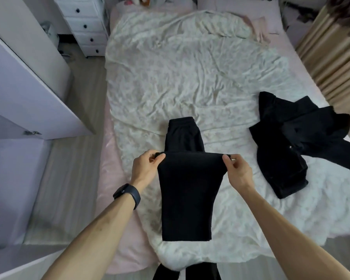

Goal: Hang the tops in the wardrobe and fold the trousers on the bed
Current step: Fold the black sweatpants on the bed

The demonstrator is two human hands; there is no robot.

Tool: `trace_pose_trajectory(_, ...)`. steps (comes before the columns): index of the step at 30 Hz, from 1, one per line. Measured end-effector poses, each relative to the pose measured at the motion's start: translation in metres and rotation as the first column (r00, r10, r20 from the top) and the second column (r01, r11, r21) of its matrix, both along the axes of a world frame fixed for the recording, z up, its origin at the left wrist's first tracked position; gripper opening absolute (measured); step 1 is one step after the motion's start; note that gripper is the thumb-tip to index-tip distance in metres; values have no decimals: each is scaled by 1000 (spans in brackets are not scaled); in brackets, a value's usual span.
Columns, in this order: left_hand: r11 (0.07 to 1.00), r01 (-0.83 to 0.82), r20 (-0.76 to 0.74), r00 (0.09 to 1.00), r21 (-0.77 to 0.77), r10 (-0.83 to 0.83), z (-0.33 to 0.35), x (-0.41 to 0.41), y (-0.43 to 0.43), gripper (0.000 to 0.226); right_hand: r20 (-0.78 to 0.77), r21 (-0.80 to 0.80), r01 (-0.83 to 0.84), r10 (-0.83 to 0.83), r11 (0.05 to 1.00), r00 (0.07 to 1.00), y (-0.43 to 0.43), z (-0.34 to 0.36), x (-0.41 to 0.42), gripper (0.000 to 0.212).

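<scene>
Open quilt (190, 73) beyond the trousers (188, 190), black garment heap (291, 142) obstructing right, wardrobe door (28, 93) crowding left

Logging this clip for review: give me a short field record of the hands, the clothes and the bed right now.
left hand: pinches the left corner of the trousers' lifted edge
right hand: pinches the right corner of that edge
trousers: black, waistband flat at the far end, near part raised
black garment: crumpled on the bed, right of the trousers, apart
bed: pale rumpled quilt
stage: fold not finished
</scene>
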State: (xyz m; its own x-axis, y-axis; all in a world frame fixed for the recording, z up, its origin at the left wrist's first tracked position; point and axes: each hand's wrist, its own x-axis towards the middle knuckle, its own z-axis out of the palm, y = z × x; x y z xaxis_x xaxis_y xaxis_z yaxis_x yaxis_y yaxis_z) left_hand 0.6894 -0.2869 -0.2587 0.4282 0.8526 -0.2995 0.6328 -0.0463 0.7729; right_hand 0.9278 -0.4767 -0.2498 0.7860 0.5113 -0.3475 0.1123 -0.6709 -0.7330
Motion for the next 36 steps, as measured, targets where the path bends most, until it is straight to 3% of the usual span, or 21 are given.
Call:
trace_pose_trajectory(7,998,-62,-40,997,27,63,-52,71,89,22,66,29,-50,48,998,997,106,-54,73,18)
trace_pose_trajectory(15,987,-67,-205,974,149,97,-147,134,178,28,78,-23,-69,71,997,994,208,-156,137,16)
trace_pose_trajectory(23,975,-74,-292,947,210,135,-197,168,222,33,156,-93,-81,95,992,983,259,-208,175,22)
trace_pose_trajectory(27,987,-34,-345,935,158,88,-217,184,227,35,127,-186,-105,130,977,983,270,-234,184,23)
trace_pose_trajectory(33,987,-110,-201,971,117,132,-232,189,222,24,-66,-66,37,-42,997,997,261,-241,168,35)
trace_pose_trajectory(36,965,-260,-55,965,-48,257,-231,181,198,41,-199,30,73,-65,997,978,225,-233,145,50)
